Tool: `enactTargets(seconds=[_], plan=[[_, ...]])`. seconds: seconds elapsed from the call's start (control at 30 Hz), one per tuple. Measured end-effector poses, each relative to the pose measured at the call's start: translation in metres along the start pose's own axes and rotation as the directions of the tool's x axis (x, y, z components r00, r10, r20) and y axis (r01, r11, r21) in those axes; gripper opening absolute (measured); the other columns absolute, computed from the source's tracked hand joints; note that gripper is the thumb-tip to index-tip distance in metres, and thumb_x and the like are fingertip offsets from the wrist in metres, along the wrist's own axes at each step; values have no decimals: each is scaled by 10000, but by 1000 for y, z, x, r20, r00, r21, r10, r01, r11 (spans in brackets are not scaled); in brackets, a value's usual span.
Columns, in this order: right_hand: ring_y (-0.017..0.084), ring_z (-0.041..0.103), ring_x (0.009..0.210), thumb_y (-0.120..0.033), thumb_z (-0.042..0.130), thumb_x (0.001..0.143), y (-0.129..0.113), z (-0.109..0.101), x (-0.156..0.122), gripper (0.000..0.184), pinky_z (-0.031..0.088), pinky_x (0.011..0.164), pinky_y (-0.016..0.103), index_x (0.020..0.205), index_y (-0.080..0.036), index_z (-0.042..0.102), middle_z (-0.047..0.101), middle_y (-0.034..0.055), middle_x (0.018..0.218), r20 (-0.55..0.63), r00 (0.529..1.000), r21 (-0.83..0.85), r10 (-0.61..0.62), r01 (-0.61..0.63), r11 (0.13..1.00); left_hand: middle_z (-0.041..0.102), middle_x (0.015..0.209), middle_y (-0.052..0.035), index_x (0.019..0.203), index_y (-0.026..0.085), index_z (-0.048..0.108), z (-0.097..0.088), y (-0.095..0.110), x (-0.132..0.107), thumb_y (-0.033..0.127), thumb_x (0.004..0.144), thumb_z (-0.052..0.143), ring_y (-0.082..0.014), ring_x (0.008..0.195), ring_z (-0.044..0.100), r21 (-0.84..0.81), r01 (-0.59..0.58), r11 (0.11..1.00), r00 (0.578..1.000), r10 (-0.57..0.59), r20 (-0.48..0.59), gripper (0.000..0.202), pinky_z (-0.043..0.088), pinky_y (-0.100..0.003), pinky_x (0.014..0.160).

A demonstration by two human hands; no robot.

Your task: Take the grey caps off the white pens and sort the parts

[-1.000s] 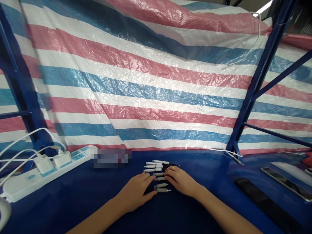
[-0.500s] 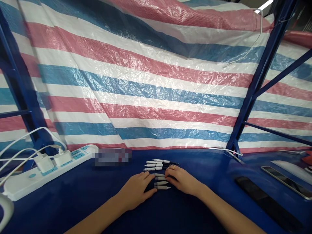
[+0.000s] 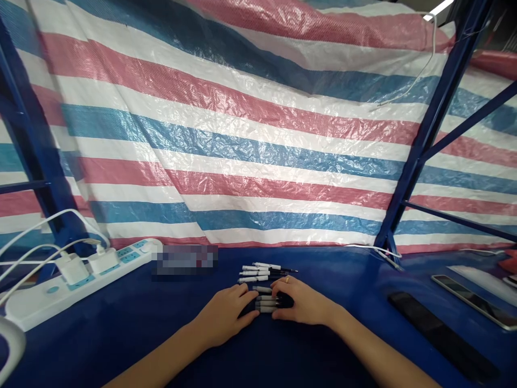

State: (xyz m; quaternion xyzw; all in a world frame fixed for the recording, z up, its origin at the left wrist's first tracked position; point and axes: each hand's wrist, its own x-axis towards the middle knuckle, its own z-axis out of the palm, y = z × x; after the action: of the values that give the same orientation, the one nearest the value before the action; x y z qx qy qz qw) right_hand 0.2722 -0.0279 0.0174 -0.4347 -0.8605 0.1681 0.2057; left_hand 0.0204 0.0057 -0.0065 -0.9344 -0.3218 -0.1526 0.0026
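Note:
Several grey pen pieces (image 3: pixel 265 304) lie side by side on the blue table between my two hands. My left hand (image 3: pixel 226 313) curls at their left ends, thumb at the near side and forefinger at the far side. At the right ends, the thumb and fingers of my right hand (image 3: pixel 301 302) close around the bunch; a ring shows on one finger. The right tips of the pieces are hidden by that hand. Just beyond lie several white pen parts (image 3: pixel 255 272), some with dark slim ends pointing right.
A white power strip (image 3: pixel 81 288) with plugs and cables stands on the left. Behind it lies a blurred-out item (image 3: pixel 186 258). On the right are a black flat object (image 3: pixel 440 337) and a phone (image 3: pixel 474 302). A striped plastic sheet (image 3: pixel 242 161) hangs at the back.
My right hand has moved slightly nearer, its thumb now at the near side of the grey pieces. The pieces sit closer together. My left hand has barely moved.

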Motion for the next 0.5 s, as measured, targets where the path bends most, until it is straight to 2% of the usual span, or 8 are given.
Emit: enactTargets(seconds=[0.2, 0.5], plan=[[210, 563, 1001, -352, 687, 812, -3, -1, -1, 307, 446, 901, 331, 1085, -240, 604, 630, 28, 1061, 30, 999, -17, 12, -12, 1000, 612, 1024, -24, 1211, 265, 560, -1, 0, 1, 374, 924, 544, -209, 912, 616, 2, -7, 1000, 1000, 7, -9, 307, 500, -326, 760], [214, 562, 1006, -346, 650, 837, -5, -3, -1, 290, 448, 897, 340, 1098, -234, 593, 632, 36, 1068, 22, 1000, -36, 10, -9, 999, 612, 1016, -24, 1184, 261, 571, -3, 2, -1, 363, 921, 545, -200, 903, 613, -5, 0, 1000, 1000, 0, -10, 283, 488, -308, 752]])
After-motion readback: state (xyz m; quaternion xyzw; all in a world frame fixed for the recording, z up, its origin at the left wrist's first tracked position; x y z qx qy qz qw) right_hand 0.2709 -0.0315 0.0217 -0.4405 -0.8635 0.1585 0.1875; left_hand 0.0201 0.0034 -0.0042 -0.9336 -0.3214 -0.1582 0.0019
